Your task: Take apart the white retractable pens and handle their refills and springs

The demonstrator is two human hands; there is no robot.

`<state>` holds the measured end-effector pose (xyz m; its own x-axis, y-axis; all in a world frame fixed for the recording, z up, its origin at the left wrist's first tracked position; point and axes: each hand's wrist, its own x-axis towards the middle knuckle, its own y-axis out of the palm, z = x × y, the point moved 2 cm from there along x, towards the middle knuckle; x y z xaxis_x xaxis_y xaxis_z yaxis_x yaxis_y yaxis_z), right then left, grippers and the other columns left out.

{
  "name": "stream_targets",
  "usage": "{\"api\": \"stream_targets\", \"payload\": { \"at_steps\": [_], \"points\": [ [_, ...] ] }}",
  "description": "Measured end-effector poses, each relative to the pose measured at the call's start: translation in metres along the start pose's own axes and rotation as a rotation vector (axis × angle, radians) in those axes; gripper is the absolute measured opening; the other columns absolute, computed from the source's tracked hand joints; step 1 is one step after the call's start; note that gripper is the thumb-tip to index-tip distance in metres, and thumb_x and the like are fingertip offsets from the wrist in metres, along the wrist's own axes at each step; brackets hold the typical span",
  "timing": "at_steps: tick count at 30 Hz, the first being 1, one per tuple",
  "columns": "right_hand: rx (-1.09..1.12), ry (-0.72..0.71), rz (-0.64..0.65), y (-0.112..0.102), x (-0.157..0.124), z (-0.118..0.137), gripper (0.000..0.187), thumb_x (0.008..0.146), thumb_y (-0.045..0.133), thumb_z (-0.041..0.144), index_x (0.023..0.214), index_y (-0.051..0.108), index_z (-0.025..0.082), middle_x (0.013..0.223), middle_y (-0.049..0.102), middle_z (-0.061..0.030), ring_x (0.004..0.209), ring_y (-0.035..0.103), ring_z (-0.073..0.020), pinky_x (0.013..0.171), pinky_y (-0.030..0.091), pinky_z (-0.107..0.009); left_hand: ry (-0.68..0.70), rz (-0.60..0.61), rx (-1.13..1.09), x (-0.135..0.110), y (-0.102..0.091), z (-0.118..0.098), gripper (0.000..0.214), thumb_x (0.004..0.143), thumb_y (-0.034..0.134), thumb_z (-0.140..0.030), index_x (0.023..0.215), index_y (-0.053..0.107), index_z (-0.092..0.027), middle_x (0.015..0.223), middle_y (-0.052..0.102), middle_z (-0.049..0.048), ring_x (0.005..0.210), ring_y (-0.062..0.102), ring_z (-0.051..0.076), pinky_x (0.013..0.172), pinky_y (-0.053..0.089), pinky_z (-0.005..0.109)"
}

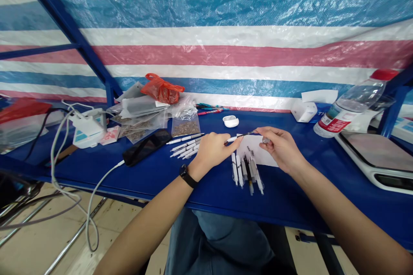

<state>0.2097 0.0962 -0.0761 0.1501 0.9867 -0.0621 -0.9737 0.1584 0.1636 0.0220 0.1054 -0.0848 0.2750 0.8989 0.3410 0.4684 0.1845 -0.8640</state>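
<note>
My left hand (213, 150), wearing a black wristband, pinches a white and dark pen (232, 139). The thin dark end of that pen reaches over to my right hand (278, 146), whose thumb and forefinger close on its tip. A small greyish, translucent piece (266, 140) sits in the curled fingers of the same hand; its kind is unclear. Below the hands lies a group of white, grey and dark pen parts (247, 172), partly over a white sheet (267, 153). Several white pens (185, 146) lie side by side left of my left hand, which hides some of their ends.
Left of the pens lie a black phone (146, 148) on a white cable, plastic bags (142, 116) and a red bag (163, 89). A white earbud case (230, 121) stands at the back. To the right are a bottle (351, 107) and a scale (377, 159).
</note>
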Motion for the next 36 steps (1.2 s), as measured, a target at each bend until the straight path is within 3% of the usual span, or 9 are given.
{"api": "stream_targets", "payload": {
  "at_steps": [4,8,13,17,22,29,33,36],
  "points": [
    [-0.043,-0.072,-0.1,-0.004,0.002,0.003,0.031,0.047,0.088,0.045,0.061,0.074,0.021,0.065,0.066,-0.0018,0.052,0.044,-0.0091,0.054,0.043,-0.029,-0.01,-0.001,0.003,0.001,0.0,0.001,0.063,0.096,0.049,-0.059,0.052,0.027,-0.02,0.045,0.045,0.0035,0.049,0.048,0.017,0.054,0.016,0.031],
    [-0.371,-0.243,-0.183,-0.014,0.005,0.01,0.025,0.06,0.077,0.047,0.062,0.075,0.022,0.059,0.064,-0.0016,0.051,0.046,-0.0129,0.053,0.038,-0.03,-0.019,-0.007,0.0,0.002,-0.001,0.0,0.062,0.096,0.05,-0.057,0.052,0.026,-0.02,0.044,0.042,0.0022,0.047,0.044,0.016,0.054,0.016,0.031],
    [-0.873,-0.207,0.056,-0.017,0.007,0.012,0.021,0.07,0.065,0.039,0.065,0.076,0.022,0.063,0.069,-0.0034,0.06,0.057,-0.0192,0.061,0.041,-0.031,-0.038,-0.018,-0.005,0.002,-0.002,0.0,0.061,0.096,0.052,-0.055,0.053,0.025,-0.02,0.043,0.036,0.0004,0.045,0.037,0.015,0.053,0.016,0.03],
    [-1.058,-0.166,0.215,-0.013,0.005,0.008,0.022,0.073,0.061,0.036,0.068,0.078,0.022,0.07,0.072,-0.0039,0.065,0.061,-0.0205,0.064,0.044,-0.03,-0.042,-0.028,-0.011,0.002,-0.001,0.001,0.061,0.095,0.051,-0.055,0.053,0.025,-0.02,0.043,0.035,0.0005,0.046,0.037,0.015,0.053,0.016,0.03],
    [-1.1,-0.184,0.274,-0.012,0.004,0.005,0.024,0.076,0.06,0.038,0.074,0.08,0.023,0.074,0.072,-0.0044,0.067,0.062,-0.0207,0.064,0.045,-0.03,-0.035,-0.043,-0.022,0.002,0.0,0.001,0.062,0.095,0.049,-0.057,0.052,0.025,-0.021,0.043,0.033,0.0004,0.045,0.034,0.014,0.053,0.015,0.03],
    [-1.136,-0.173,0.236,-0.014,0.006,0.005,0.024,0.079,0.062,0.039,0.073,0.078,0.023,0.069,0.071,-0.004,0.064,0.062,-0.0214,0.065,0.044,-0.032,-0.049,-0.005,-0.008,0.002,-0.002,-0.001,0.06,0.095,0.05,-0.055,0.052,0.026,-0.02,0.044,0.034,0.0003,0.046,0.035,0.014,0.054,0.016,0.03],
    [-0.975,-0.229,0.127,-0.017,0.007,0.009,0.025,0.08,0.062,0.04,0.074,0.077,0.022,0.074,0.074,-0.0049,0.067,0.063,-0.0216,0.067,0.044,-0.033,-0.054,0.017,0.001,0.002,-0.003,-0.002,0.06,0.096,0.051,-0.055,0.053,0.027,-0.02,0.045,0.039,0.0011,0.048,0.039,0.015,0.054,0.017,0.03],
    [-0.738,-0.263,0.124,-0.016,0.006,0.009,0.035,0.078,0.066,0.052,0.082,0.08,0.021,0.073,0.072,-0.0055,0.062,0.057,-0.0185,0.062,0.043,-0.032,-0.052,0.029,0.008,0.002,-0.003,-0.002,0.06,0.096,0.051,-0.054,0.053,0.027,-0.02,0.045,0.041,0.0015,0.048,0.041,0.015,0.055,0.017,0.03]
  ]
}}
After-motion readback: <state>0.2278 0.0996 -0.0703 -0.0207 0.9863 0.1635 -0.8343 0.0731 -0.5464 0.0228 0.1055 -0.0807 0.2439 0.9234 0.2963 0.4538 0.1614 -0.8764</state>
